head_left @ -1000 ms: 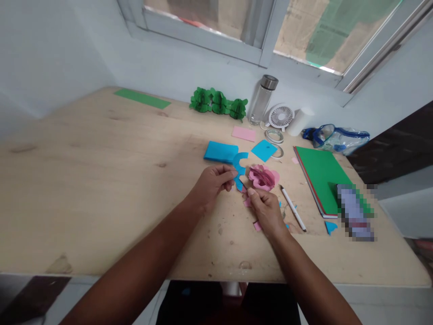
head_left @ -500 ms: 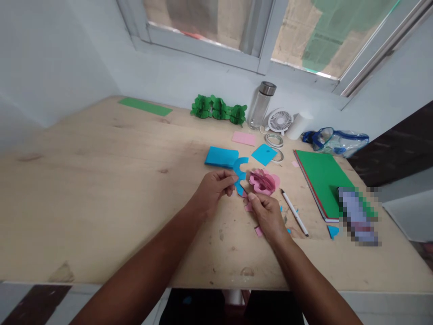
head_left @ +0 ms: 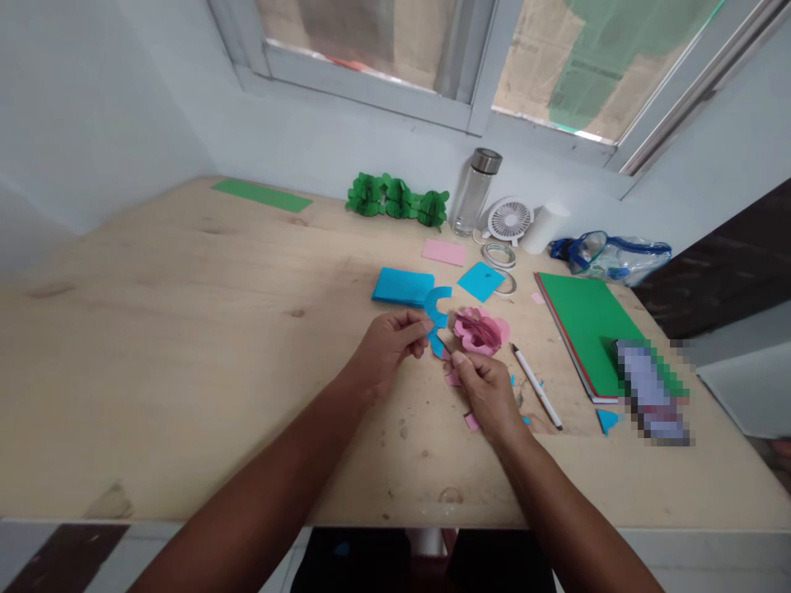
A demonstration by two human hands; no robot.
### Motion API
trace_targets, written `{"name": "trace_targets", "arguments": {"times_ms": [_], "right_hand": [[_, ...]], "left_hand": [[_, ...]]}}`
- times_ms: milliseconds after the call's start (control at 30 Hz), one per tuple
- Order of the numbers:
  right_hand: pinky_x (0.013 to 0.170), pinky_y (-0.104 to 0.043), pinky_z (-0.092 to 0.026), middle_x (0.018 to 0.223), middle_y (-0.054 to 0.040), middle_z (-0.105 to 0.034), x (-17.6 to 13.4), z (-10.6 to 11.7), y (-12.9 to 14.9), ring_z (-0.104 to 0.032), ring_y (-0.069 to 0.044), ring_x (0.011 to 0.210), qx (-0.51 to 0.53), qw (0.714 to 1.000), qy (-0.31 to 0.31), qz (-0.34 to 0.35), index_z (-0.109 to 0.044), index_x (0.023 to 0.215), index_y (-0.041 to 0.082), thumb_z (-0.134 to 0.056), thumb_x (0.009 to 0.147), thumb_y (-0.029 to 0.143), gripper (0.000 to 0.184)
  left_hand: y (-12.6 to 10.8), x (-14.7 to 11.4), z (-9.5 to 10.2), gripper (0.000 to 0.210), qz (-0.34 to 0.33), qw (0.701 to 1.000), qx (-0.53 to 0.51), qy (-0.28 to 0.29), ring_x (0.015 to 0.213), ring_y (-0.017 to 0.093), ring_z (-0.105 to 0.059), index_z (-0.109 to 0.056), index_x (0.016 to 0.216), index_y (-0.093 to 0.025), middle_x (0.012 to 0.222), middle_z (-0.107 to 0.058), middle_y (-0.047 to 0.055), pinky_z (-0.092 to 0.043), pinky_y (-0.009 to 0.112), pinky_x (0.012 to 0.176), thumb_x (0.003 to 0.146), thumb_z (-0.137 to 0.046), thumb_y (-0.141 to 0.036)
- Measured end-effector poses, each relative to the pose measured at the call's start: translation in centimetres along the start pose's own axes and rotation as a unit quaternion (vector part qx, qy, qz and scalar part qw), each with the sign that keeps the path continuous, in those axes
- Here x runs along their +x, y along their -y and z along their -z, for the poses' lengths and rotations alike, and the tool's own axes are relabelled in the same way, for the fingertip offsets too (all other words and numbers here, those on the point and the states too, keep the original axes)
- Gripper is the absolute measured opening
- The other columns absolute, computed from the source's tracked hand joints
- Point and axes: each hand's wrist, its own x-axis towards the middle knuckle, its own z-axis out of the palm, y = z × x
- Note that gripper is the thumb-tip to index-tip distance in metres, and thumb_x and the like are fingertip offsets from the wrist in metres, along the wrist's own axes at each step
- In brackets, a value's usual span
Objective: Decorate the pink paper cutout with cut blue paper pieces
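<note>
My left hand (head_left: 401,339) pinches a scalloped blue paper cutout (head_left: 437,305) between thumb and fingers, above the table. A thin dark tool, its narrow tip touching or close to the cutout's lower end, is gripped in my right hand (head_left: 488,387); most of it is hidden, so I cannot tell its kind. Just behind the right hand sits a pink folded paper flower (head_left: 479,331). A stack of blue paper (head_left: 403,287) lies behind the left hand. Pink scraps (head_left: 472,422) lie by the right hand, with a white pen (head_left: 536,387) to its right.
Along the wall stand a green paper garland (head_left: 395,200), a glass bottle (head_left: 475,193), a small fan (head_left: 510,219) and a white cylinder (head_left: 545,229). Tape rolls (head_left: 498,255), a blue square (head_left: 480,282), a green book (head_left: 581,329) and a clear pouch (head_left: 624,257) occupy the right.
The view has shifted very slightly. Both hands keep the same hold on the blue paper cutout and the thin dark tool, with almost no visible movement.
</note>
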Motion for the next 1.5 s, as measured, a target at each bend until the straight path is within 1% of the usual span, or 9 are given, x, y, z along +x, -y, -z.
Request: {"name": "trace_targets", "arguments": {"times_ms": [100,300,533,833,1000,1167,1267,1433,1500], "right_hand": [[0.05,-0.023,-0.035,0.056,-0.0001,-0.052,-0.03,-0.01,0.1,-0.046,-0.012,0.055,0.006,1.0,0.003,0.001,-0.065,0.065,0.015,-0.053,0.083,0.045,0.038],[0.049,-0.023,-0.03,0.053,0.0026,-0.045,-0.1,-0.09,0.23,-0.038,-0.011,0.052,0.004,1.0,-0.006,0.005,-0.062,0.061,0.015,-0.054,0.082,0.045,0.037],[0.049,-0.023,-0.029,0.053,0.003,-0.042,-0.1,-0.08,0.11,-0.037,-0.01,0.052,0.0,1.0,-0.008,0.001,-0.06,0.06,0.015,-0.054,0.082,0.046,0.038],[0.049,-0.022,-0.031,0.053,0.0016,-0.048,-0.13,-0.06,0.27,-0.041,-0.011,0.052,-0.015,1.0,-0.012,0.007,-0.064,0.064,0.014,-0.051,0.084,0.046,0.04],[0.05,-0.022,-0.031,0.053,0.002,-0.045,-0.13,-0.03,0.31,-0.04,-0.011,0.053,-0.014,1.0,-0.017,0.015,-0.06,0.061,0.015,-0.05,0.084,0.046,0.04],[0.049,-0.023,-0.029,0.051,0.0034,-0.04,-0.11,-0.02,0.49,-0.037,-0.011,0.052,-0.007,1.0,-0.01,0.01,-0.061,0.063,0.015,-0.05,0.083,0.047,0.04],[0.049,-0.023,-0.028,0.053,0.0032,-0.04,-0.1,-0.03,0.52,-0.036,-0.011,0.053,-0.003,1.0,-0.008,0.009,-0.062,0.063,0.015,-0.05,0.083,0.047,0.04],[0.048,-0.023,-0.026,0.051,0.0042,-0.038,-0.08,-0.05,0.28,-0.034,-0.01,0.05,-0.007,1.0,-0.008,0.004,-0.062,0.063,0.015,-0.05,0.083,0.048,0.04],[0.049,-0.023,-0.028,0.052,0.0035,-0.041,-0.08,-0.06,0.21,-0.036,-0.011,0.051,-0.004,1.0,-0.009,0.001,-0.061,0.062,0.016,-0.051,0.083,0.049,0.041]], "left_hand": [[-0.04,-0.02,-0.06,0.022,-0.001,1.0,-0.002,0.0,0.05,0.008,-0.045,-0.062,0.063,-0.015,0.055,-0.054,-0.002,-0.035,0.023,0.052,0.062,-0.074,-0.034],[0.13,0.0,-0.06,0.02,-0.009,1.0,-0.007,0.004,0.05,0.008,-0.044,-0.063,0.064,-0.015,0.056,-0.055,-0.003,-0.035,0.022,0.052,0.064,-0.073,-0.032],[0.22,0.03,-0.03,0.02,-0.005,1.0,-0.017,0.01,0.051,0.008,-0.045,-0.063,0.065,-0.015,0.058,-0.056,-0.002,-0.036,0.022,0.052,0.064,-0.074,-0.032],[0.46,0.16,-0.04,0.022,-0.001,0.999,-0.049,0.013,0.05,0.007,-0.045,-0.063,0.067,-0.015,0.059,-0.057,-0.002,-0.037,0.021,0.051,0.064,-0.075,-0.033],[0.48,0.12,-0.07,0.022,0.01,0.999,-0.048,0.013,0.048,0.008,-0.047,-0.062,0.065,-0.016,0.055,-0.055,-0.003,-0.037,0.021,0.049,0.064,-0.076,-0.033],[0.59,0.01,-0.17,0.023,0.017,0.997,-0.067,0.031,0.05,0.007,-0.047,-0.062,0.069,-0.015,0.061,-0.058,-0.001,-0.038,0.021,0.051,0.065,-0.076,-0.032],[0.61,-0.06,-0.23,0.024,0.019,0.997,-0.072,0.037,0.05,0.008,-0.047,-0.062,0.069,-0.014,0.059,-0.057,-0.002,-0.037,0.022,0.052,0.066,-0.076,-0.034],[0.61,-0.13,-0.32,0.026,0.014,0.997,-0.066,0.025,0.051,0.008,-0.048,-0.061,0.067,-0.014,0.057,-0.057,-0.002,-0.037,0.022,0.052,0.065,-0.076,-0.036],[0.63,-0.16,-0.37,0.025,0.016,0.997,-0.069,0.016,0.05,0.008,-0.047,-0.061,0.067,-0.014,0.056,-0.056,-0.002,-0.037,0.022,0.052,0.065,-0.076,-0.034]]}}
